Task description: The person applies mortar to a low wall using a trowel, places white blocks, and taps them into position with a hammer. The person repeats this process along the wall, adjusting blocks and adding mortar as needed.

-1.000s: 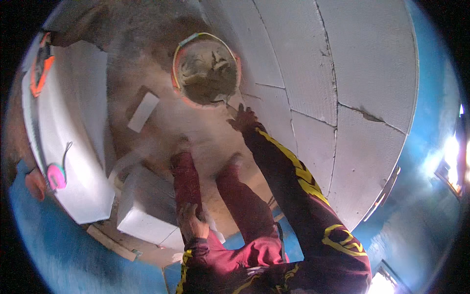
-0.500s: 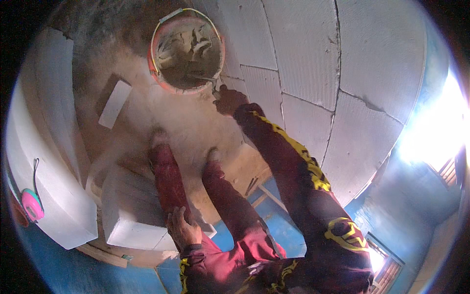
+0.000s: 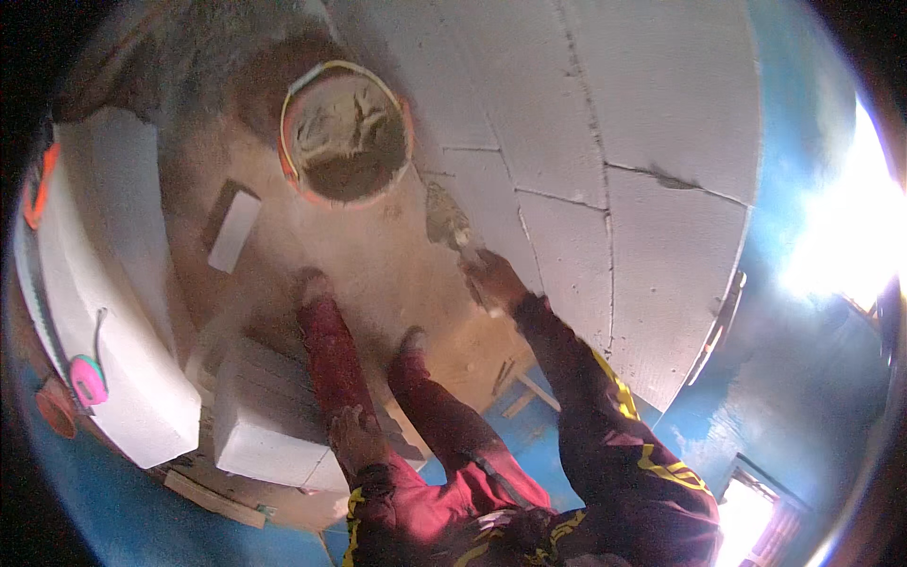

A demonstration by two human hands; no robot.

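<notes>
My right hand is closed round the handle of a trowel, held low near the foot of the pale block wall. Grey mortar appears to cover the trowel's blade. An orange bucket with a raised yellow handle stands beyond it, to the left, partly filled with grey mortar. The trowel is apart from the bucket. My left hand rests on my left leg with its fingers spread, holding nothing.
A small white block lies on the dusty floor. To the left, long white blocks bear a pink tape measure and an orange-handled saw. Another white block sits beside my left leg. Wood strips lie at right.
My right hand has drawn the trowel out of the bucket and moved it nearer to me and rightward, with mortar on the blade. My left hand stays on my leg; the view has shifted.
</notes>
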